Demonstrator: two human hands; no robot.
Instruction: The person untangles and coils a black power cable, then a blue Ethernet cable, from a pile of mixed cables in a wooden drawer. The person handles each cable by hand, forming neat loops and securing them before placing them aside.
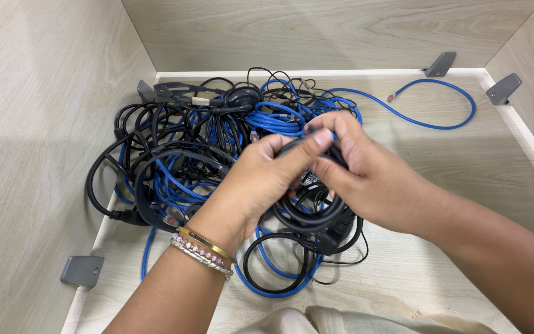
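Now | both hands (316,179) pinch glossy black looped cable (307,213) | blue cords (279,117) tangled

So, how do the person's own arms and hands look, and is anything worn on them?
Both forearms are bare, with no sleeves or gloves. The left hand has three bracelets at its wrist: a thin gold bangle, a string of small pale beads and a twisted silver bangle. The right hand wears nothing visible.

Black cable coil (316,216) partly behind both hands; forearms beyond the bottom edge.

Blue cables (279,117) tangle with black cables (156,130); grey brackets (81,270) on pale, seemingly wood-grain panels (44,124).
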